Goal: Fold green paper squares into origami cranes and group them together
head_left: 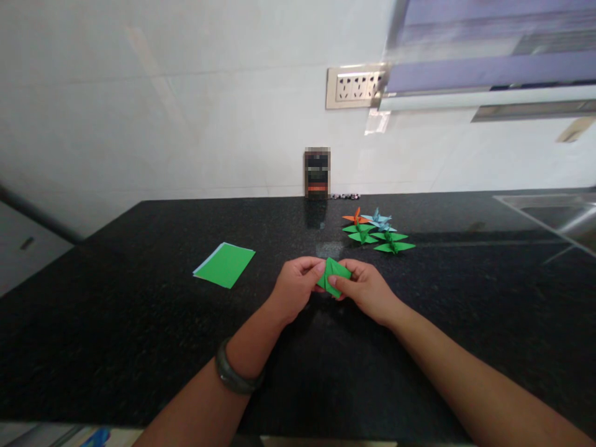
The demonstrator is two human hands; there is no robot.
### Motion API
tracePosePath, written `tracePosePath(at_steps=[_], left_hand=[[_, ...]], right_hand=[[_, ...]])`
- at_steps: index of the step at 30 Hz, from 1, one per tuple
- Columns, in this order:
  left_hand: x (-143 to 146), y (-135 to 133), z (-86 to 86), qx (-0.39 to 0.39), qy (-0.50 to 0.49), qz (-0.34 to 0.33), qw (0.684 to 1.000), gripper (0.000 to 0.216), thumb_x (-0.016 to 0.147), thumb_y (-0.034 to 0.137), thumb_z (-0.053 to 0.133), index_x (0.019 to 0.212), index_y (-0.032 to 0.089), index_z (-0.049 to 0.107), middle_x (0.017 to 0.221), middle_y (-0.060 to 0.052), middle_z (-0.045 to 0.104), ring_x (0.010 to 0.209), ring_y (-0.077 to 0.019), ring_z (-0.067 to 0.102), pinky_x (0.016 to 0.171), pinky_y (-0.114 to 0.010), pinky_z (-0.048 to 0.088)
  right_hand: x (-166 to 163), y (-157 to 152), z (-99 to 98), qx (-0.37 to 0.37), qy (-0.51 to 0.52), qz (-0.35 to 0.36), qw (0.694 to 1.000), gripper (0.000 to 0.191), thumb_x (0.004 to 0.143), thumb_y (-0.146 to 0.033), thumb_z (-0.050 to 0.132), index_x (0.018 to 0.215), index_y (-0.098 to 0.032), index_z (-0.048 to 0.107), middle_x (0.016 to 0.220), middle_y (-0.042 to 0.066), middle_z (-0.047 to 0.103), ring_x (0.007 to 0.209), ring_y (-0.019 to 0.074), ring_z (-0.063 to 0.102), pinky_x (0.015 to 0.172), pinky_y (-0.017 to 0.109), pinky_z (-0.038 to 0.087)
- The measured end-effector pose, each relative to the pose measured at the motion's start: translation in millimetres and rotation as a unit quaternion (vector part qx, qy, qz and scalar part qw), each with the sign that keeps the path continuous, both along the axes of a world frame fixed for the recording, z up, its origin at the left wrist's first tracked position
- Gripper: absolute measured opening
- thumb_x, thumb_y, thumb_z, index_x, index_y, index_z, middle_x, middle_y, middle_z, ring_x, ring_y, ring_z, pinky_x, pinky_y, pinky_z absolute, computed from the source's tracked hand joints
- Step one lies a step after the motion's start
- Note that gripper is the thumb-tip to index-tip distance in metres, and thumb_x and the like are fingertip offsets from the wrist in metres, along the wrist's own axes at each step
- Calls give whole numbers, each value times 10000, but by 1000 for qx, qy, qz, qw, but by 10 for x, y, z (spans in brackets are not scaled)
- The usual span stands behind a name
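Observation:
A green folded origami paper, roughly diamond-shaped with a crease down it, is held just above the dark counter. My left hand pinches its left edge between thumb and fingers. From the other side my right hand grips it, the thumb lying flat across the front. The fingers behind the paper are partly hidden. Beyond my right hand stand several folded paper cranes: green cranes, an orange crane and light blue paper cranes. To the left lies a stack of square paper, green on top.
The black speckled counter runs back to a white tiled wall. A dark upright object, pixelated, leans there beside a beaded string. A metal sink edges in at right, below a wall socket.

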State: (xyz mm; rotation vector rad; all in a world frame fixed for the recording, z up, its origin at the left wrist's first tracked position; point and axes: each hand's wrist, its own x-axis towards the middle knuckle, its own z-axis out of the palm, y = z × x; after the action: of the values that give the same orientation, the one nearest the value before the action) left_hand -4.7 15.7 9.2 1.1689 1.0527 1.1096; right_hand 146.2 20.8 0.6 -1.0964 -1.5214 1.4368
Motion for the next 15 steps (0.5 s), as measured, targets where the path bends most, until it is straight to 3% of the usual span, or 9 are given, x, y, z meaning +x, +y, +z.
tracePosePath(at_steps=[4,9,15], left_hand=[[-3,6,-11,10,-3,4,1000,219,724,330,610,770,122,659,651,-23,622,564,-108,545,535,-236,452],[16,-14,9,18,0,11,1000,239,720,355,617,743,117,619,637,-20,599,558,-107,529,533,-237,431],[33,4,-40,20,-28,45,998,224,718,353,617,690,133,586,582,9,551,522,-98,498,513,-234,404]], right_hand=[[5,-10,4,-20,41,35,998,297,721,-413,630,810,-151,521,644,-15,571,537,89,531,494,212,449],[14,-19,-3,-19,34,78,996,310,755,-435,601,841,-157,497,571,-36,547,471,80,520,435,189,428],[-17,-42,0,-17,57,85,995,302,796,-415,548,944,-163,470,647,-27,549,516,84,547,463,200,458]])
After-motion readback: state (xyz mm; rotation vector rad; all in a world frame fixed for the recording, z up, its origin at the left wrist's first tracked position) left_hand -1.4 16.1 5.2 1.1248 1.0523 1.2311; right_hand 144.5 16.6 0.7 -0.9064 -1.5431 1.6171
